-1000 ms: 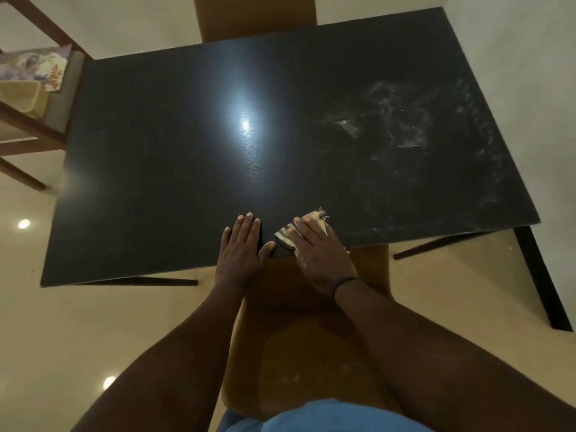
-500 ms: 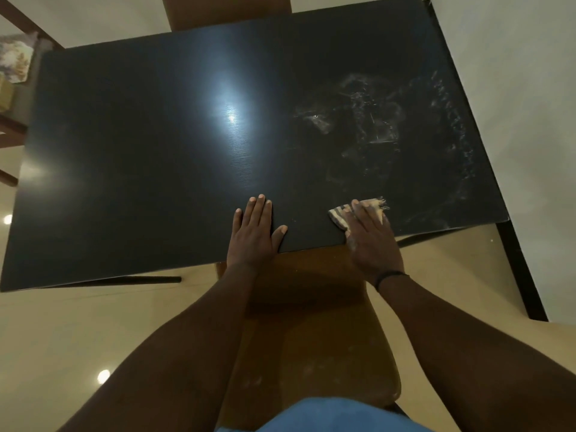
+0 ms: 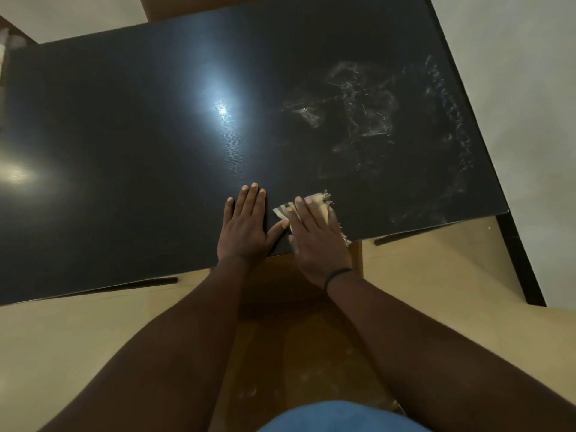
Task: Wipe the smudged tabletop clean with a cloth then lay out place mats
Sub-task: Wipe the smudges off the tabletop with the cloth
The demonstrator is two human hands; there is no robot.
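Observation:
A black rectangular tabletop fills the upper view. White smudges cover its right half, reaching the right edge. My left hand lies flat, fingers together, on the table near the front edge. Right beside it my right hand presses a small beige cloth with frayed edges flat on the table; the cloth shows past my fingertips and at the hand's right side. No place mats are in view.
A brown wooden chair seat sits under the table's front edge between my arms. Another chair back shows at the far side. A grey wall runs close along the table's right end. Beige floor lies below.
My right hand slid the cloth to the right half a second ago and has now come back left, next to my left hand. The left hand stayed flat in place.

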